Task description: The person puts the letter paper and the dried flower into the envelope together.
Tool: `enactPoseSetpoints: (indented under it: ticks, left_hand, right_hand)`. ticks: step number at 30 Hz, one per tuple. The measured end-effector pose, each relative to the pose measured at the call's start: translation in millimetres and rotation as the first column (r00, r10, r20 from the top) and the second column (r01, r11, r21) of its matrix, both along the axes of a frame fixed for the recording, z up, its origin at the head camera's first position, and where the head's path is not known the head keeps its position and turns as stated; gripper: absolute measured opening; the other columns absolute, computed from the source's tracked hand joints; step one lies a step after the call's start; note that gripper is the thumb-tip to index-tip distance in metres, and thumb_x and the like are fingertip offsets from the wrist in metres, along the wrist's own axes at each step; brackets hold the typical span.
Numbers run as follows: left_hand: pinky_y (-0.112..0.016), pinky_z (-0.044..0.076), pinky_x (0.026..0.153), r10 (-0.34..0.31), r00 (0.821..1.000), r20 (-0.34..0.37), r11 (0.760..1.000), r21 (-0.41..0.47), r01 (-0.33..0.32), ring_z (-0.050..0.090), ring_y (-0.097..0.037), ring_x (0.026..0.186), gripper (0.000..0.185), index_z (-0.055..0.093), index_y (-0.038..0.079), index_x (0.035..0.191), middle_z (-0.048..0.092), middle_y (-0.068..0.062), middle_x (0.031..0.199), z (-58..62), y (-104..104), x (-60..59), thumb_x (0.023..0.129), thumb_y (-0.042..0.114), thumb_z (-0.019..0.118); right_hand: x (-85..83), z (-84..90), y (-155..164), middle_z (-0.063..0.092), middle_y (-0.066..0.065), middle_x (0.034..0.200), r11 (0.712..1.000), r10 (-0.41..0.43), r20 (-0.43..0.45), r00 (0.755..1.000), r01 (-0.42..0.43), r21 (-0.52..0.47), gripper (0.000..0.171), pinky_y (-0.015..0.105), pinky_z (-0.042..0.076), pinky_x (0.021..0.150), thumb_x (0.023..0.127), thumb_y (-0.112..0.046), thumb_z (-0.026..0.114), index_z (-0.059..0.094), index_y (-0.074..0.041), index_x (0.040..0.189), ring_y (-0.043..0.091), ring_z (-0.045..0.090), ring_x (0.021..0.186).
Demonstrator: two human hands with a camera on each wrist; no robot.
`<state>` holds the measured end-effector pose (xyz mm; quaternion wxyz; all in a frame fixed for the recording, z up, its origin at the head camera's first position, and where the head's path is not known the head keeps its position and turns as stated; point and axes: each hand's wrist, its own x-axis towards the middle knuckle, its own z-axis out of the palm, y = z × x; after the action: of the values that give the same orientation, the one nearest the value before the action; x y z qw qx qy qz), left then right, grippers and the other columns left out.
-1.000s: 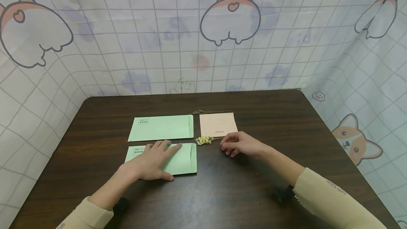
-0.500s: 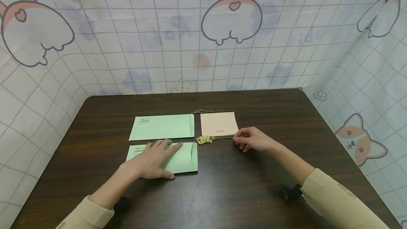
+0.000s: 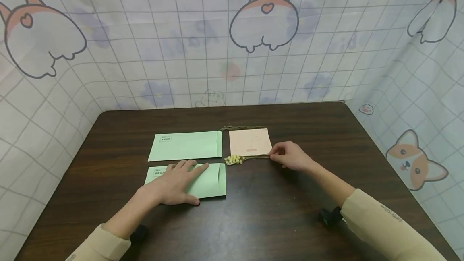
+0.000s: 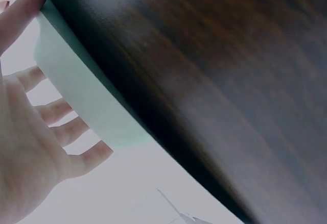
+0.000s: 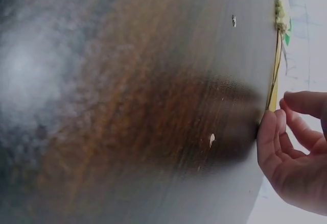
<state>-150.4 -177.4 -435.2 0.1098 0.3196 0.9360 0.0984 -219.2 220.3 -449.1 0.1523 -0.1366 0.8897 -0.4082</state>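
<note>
Flowers, a dried yellow sprig (image 3: pixel 233 159), lie on the table (image 3: pixel 290 220) between the near green envelope (image 3: pixel 210 180) and the peach card (image 3: pixel 249 141). Our right hand (image 3: pixel 290 156) pinches the stem end with curled fingers; lifting looks only begun. Our left hand (image 3: pixel 174 182) lies flat, fingers straight, on that envelope. A second green envelope (image 3: pixel 186 146) waits behind, untouched.

Setting: a curtained-off tabletop booth, staged recording station rather than lived-in room. Evidence: dark wood-grain table (image 3: pixel 275 220) beneath both hands; beyond the hands and to either side, white grid-print curtain (image 3: pixel 174 51) with cartoon corgis enclosing it.
</note>
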Motion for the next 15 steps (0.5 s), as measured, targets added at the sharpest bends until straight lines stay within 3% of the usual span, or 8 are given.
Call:
enactPoseSetpoints:
  ticks: [15]
  left_hand:
    - [-0.065, 0.033, 0.102, 0.0, 1.0, -0.003, 1.0, 0.01, 0.0, 0.04, -0.037, 0.138, 0.1, 0.035, 0.016, 0.161, 0.042, -0.017, 0.149, -0.1, 0.5, 1.7, 0.081, 0.051, 0.084]
  right_hand:
    - [-5.2, -4.3, -4.6, 0.065, 0.0, 0.075, 0.989, 0.07, -0.135, 0.988, -0.051, 0.14, 0.003, 0.032, 0.054, 0.056, 0.094, -0.004, 0.073, 0.074, -0.001, 0.095, 0.014, 0.06, 0.056]
